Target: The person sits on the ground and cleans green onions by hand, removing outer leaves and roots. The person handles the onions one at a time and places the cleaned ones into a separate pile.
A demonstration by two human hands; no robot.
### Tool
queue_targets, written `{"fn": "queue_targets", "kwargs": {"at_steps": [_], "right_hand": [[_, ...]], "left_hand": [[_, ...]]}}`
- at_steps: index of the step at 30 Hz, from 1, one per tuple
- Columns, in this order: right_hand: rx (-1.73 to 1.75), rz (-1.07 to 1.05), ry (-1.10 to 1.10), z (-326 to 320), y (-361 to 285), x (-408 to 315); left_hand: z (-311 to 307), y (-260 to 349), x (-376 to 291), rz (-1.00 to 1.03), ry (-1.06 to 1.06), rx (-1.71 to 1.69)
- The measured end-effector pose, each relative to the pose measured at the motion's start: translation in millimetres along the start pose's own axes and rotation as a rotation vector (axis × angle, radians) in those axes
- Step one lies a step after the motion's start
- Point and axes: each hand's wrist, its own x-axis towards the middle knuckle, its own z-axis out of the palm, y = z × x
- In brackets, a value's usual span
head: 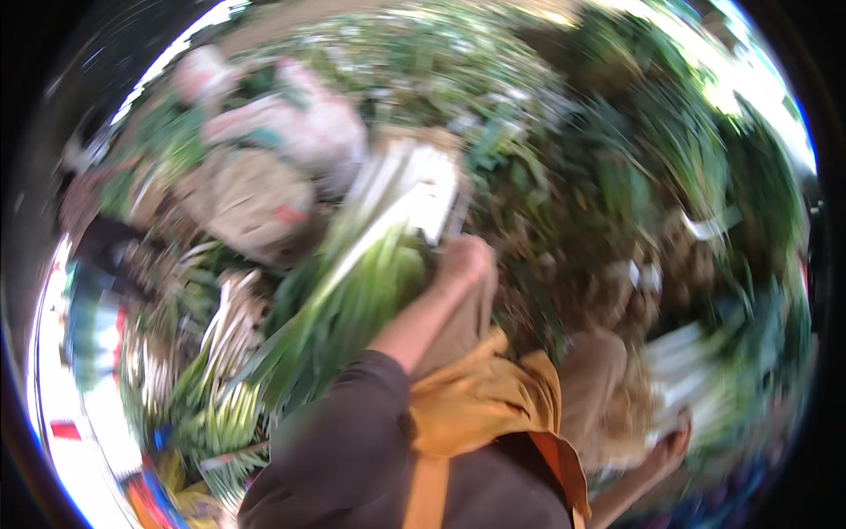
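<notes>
A large bundle of leeks (370,264) lies before me, its white shafts pointing away and its green leaves trailing towards my left. My left hand (468,259) is beside the bundle's right edge, close to my knee. Blur hides its fingers, and whether it grips anything is unclear. Far out to my right, my right hand (675,442) reaches down by a second group of leeks (694,383) with thick white shafts. Its fingers look bent near the stalks, but contact cannot be made out.
Beyond the bundle sit a beige sack (248,198) and a pale plastic bag (310,125). Thinner bunches of white-stalked greens (228,324) lie at left. Tied green bunches (687,159) stand at right. Loose plant trimmings (423,59) cover the far ground.
</notes>
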Motion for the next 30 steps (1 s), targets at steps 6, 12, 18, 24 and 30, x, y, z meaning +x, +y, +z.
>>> {"fn": "queue_targets", "kwargs": {"at_steps": [6,12,18,24,30], "right_hand": [[0.992,0.485,0.481,61.3,-113.3,15.3],[0.219,0.422,-0.007,106.4,-136.6,5.4],[-0.474,0.495,-0.422,154.9,-95.9,37.6],[-0.630,0.284,-0.409,214.6,-40.7,68.9],[-0.663,0.371,-0.449,250.4,-43.4,94.8]], "left_hand": [[3.4,-5.1,12.7,-0.081,-0.124,0.033],[9.3,-11.1,16.5,-0.066,-0.186,0.088],[9.4,-5.5,17.4,-0.084,-0.190,0.048],[6.9,-7.0,20.1,-0.112,-0.190,0.021],[8.0,-12.6,22.3,-0.127,-0.204,0.003]]}}
